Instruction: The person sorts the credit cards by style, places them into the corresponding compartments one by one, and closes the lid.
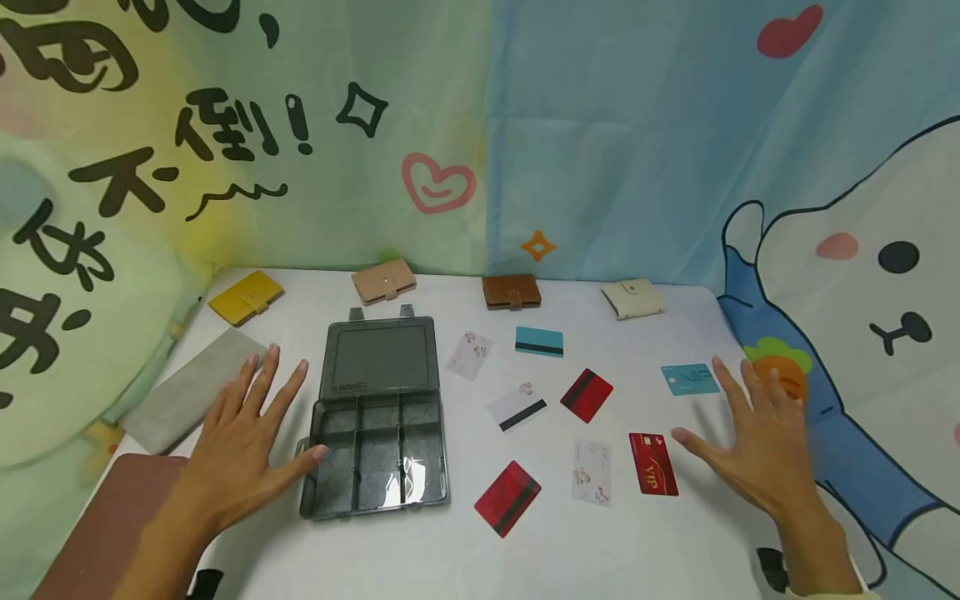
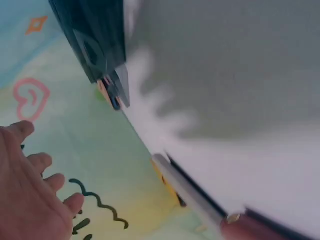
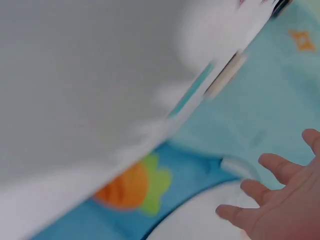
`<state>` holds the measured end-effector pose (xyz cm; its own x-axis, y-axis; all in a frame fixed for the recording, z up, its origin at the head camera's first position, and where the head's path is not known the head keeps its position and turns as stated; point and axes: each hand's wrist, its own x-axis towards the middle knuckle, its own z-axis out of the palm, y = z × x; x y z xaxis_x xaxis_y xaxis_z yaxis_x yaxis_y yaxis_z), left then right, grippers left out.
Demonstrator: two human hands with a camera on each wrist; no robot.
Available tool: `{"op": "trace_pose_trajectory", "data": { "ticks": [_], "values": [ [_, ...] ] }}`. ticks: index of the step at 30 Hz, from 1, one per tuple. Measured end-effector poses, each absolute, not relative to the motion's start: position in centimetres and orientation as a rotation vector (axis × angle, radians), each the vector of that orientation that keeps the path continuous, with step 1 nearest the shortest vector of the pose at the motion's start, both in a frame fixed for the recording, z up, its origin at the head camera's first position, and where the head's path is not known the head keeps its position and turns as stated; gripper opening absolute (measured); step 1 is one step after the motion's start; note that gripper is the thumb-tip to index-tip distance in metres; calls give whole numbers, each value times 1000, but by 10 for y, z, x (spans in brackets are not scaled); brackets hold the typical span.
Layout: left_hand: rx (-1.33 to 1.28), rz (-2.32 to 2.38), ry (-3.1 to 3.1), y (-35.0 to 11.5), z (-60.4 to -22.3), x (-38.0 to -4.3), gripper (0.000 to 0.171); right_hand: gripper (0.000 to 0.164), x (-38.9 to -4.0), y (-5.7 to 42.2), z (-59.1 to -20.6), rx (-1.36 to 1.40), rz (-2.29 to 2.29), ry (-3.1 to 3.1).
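In the head view my left hand (image 1: 243, 450) spreads its fingers above the table, holding nothing, just left of a dark translucent box (image 1: 378, 350). The box's lid is raised and its compartments show. On the other side my right hand (image 1: 765, 442) also hovers with spread fingers, near a teal VIP card (image 1: 690, 379) and a red VIP card (image 1: 654, 464). Between the box and that hand lie a blue card (image 1: 539, 342), red cards with a dark stripe (image 1: 507, 498) (image 1: 587, 396), a white striped card (image 1: 517, 407), and pale patterned cards (image 1: 470, 355) (image 1: 592, 472).
Along the table's far edge sit a yellow wallet (image 1: 246, 297), a pink-beige wallet (image 1: 384, 281), a brown wallet (image 1: 512, 292) and a cream wallet (image 1: 633, 298). A grey flat case (image 1: 187, 387) and a brown-red flat item (image 1: 105, 525) lie at left. A printed curtain (image 1: 600, 150) hangs behind.
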<state>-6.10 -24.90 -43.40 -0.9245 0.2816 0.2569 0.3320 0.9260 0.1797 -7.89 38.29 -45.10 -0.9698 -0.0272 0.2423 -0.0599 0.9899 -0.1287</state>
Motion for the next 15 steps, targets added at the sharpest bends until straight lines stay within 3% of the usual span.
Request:
{"op": "trace_pose_trajectory", "data": {
  "ticks": [10, 15],
  "values": [
    [-477, -1009, -2865, -239, -450, -56, 81, 106, -69, 276, -462, 399, 700, -2891],
    [-506, -1238, -2793, -239, -460, -60, 82, 96, -66, 229, -462, 626, 865, -2900]
  ]
}}
